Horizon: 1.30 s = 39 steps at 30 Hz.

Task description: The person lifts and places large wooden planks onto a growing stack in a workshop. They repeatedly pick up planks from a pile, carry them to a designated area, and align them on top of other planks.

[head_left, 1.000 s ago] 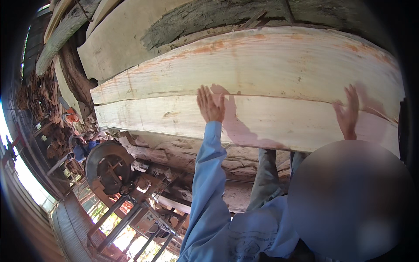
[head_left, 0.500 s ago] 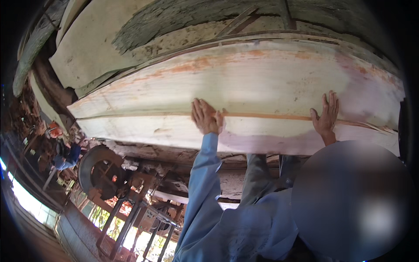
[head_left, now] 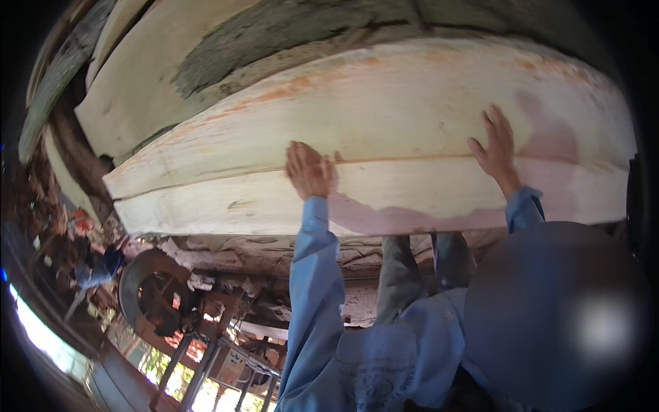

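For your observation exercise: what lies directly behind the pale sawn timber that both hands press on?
Behind the pale sawn timber lies a rough grey bark-covered log and more pale slabs. Left hand and right hand rest flat on it; how far the log extends is hidden.

Both hands (head_left: 310, 170) on plank (head_left: 412, 110)

I see my left hand (head_left: 310, 169) pressed flat against the pale sawn plank (head_left: 425, 110), fingers spread, right on the seam above a second lower plank (head_left: 240, 202). My right hand (head_left: 495, 145) lies flat on the same seam, well apart. Below my left blue sleeve (head_left: 317, 288) stands a rusty wheel (head_left: 152, 288).
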Motion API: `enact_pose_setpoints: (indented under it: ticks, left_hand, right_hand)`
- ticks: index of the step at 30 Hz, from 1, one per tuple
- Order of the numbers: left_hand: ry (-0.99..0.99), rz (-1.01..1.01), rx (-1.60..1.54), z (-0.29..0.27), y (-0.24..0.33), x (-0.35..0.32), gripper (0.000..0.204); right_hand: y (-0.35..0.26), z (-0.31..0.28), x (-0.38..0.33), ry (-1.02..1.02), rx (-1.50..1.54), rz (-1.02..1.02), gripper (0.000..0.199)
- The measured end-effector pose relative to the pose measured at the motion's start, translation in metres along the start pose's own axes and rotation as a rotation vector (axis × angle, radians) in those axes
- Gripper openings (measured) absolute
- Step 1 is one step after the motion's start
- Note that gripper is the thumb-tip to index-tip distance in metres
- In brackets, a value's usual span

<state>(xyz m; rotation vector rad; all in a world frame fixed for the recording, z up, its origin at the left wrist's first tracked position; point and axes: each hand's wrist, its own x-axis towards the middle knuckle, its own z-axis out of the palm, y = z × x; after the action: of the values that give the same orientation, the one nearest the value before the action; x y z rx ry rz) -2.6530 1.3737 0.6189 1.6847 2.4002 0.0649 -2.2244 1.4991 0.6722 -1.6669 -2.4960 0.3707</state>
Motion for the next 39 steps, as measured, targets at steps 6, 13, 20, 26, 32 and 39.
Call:
enact_pose_setpoints:
  ticks: [6, 13, 20, 26, 32, 39]
  left_hand:
    - [0.553, -0.533, -0.198, -0.016, -0.018, -0.102, 0.070]
    - [0.389, -1.374, -0.930, -0.003, -0.054, -0.179, 0.073]
    - [0.213, -1.164, -1.701, 0.028, -0.066, -0.187, 0.059]
    - [0.077, -1.126, -1.662, 0.034, -0.079, -0.196, 0.068]
    - [0.286, -1.110, -1.806, -0.018, -0.052, -0.217, 0.041]
    - [0.268, -1.230, -1.823, -0.026, -0.052, -0.231, 0.043]
  right_hand:
    - [0.047, -0.017, -0.096, 0.320, -0.122, 0.330, 0.065]
    - [0.092, -0.007, -0.263, 0.583, 0.260, 1.600, 0.068]
    - [0.106, -0.001, -0.292, 0.921, 1.427, 1.685, 0.069]
    - [0.094, -0.007, -0.322, 0.233, 0.714, 0.682, 0.080]
    - [0.091, -0.019, -0.343, 0.331, 0.850, 1.034, 0.063]
    - [0.093, -0.013, -0.355, 0.629, 1.597, 1.512, 0.062]
